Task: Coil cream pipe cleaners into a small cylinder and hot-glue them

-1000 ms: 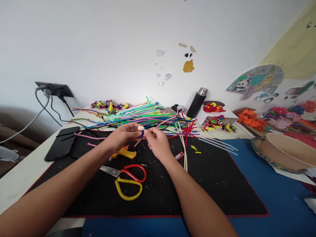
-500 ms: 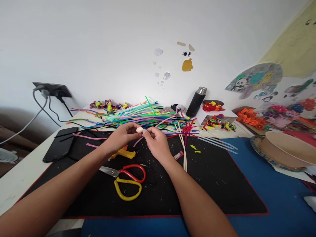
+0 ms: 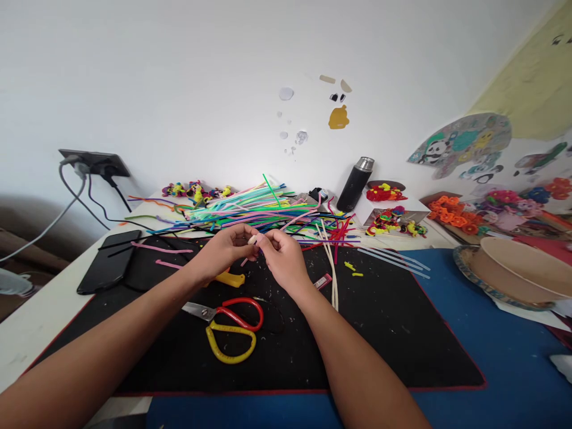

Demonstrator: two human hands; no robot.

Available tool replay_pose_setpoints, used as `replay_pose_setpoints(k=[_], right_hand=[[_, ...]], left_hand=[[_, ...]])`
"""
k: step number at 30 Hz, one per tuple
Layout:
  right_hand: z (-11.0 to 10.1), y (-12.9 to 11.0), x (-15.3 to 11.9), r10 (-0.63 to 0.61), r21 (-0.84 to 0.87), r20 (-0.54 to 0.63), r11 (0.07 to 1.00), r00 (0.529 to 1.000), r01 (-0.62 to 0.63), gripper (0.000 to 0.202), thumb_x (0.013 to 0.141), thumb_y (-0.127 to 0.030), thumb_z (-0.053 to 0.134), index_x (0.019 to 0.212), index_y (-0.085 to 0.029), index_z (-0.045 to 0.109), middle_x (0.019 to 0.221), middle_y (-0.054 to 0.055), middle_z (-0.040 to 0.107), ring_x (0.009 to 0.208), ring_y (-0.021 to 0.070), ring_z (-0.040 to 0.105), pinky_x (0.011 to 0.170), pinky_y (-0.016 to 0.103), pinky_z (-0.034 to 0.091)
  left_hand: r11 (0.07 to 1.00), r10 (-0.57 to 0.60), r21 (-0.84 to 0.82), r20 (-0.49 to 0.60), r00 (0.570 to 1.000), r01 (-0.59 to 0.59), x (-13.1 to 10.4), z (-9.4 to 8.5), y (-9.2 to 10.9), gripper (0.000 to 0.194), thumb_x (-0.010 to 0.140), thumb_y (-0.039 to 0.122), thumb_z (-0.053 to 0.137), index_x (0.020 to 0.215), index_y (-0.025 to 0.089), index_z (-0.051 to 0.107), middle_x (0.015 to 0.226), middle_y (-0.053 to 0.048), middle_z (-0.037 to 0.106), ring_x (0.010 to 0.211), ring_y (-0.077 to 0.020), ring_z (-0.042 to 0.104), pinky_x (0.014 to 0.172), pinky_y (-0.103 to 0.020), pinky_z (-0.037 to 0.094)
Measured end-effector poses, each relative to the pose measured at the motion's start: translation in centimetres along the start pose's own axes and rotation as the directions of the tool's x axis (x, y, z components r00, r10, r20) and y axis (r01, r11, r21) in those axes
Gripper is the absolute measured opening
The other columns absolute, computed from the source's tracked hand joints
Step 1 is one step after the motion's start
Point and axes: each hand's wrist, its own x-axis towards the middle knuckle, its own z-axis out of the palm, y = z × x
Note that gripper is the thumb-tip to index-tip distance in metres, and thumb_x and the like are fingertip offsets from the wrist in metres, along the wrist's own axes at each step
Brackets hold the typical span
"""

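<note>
Both hands meet above the black mat [image 3: 384, 333], fingertips together. A small cream-coloured piece [image 3: 252, 239] sits between them, mostly covered by the fingers; its exact kind cannot be made out. My left hand [image 3: 227, 247] pinches it from the left, thumb and fingers closed. From the right, my right hand [image 3: 283, 256] also pinches it, its thumb laid along the top. Below the hands lie scissors [image 3: 236, 328] with one red and one yellow handle loop. Partly behind my left wrist is a yellow tool [image 3: 232, 279].
Colourful pipe cleaners [image 3: 250, 208] are heaped along the wall. Cream pipe cleaners [image 3: 331, 268] and small yellow bits [image 3: 353, 269] lie right of the hands. A black phone [image 3: 109, 262] is at left, a black flask [image 3: 355, 185] behind, and a large bowl [image 3: 527, 268] at far right.
The cream piece has turned and is now more hidden between the fingertips. My left fingers have curled in closer around it. The things on the mat have stayed put.
</note>
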Motion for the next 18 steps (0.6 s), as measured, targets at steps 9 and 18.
replay_pose_setpoints(k=[9, 18], right_hand=[[-0.08, 0.32, 0.13, 0.001, 0.043, -0.027, 0.999, 1.0, 0.0, 0.035, 0.096, -0.055, 0.062, 0.082, -0.023, 0.064, 0.057, -0.005, 0.052, 0.049, 0.0136, 0.048, 0.048, 0.025, 0.036], [-0.3, 0.11, 0.47, 0.051, 0.193, -0.068, 0.98, 0.996, -0.037, 0.038, 0.093, -0.06, 0.067, 0.088, -0.022, 0.06, 0.055, -0.008, 0.049, 0.043, 0.0111, 0.044, 0.043, 0.024, 0.032]], left_hand=[[0.986, -0.017, -0.164, -0.104, 0.994, -0.001, 0.32, -0.45, -0.15, 0.043, 0.063, 0.038, 0.097, 0.088, 0.019, 0.067, 0.078, 0.002, 0.07, 0.068, -0.0159, 0.068, 0.066, -0.028, 0.055], [0.951, -0.021, -0.308, -0.184, 0.983, -0.037, 0.43, -0.23, 0.47, 0.046, 0.058, 0.035, 0.099, 0.084, 0.017, 0.067, 0.07, 0.002, 0.07, 0.063, -0.0136, 0.068, 0.063, -0.025, 0.056]])
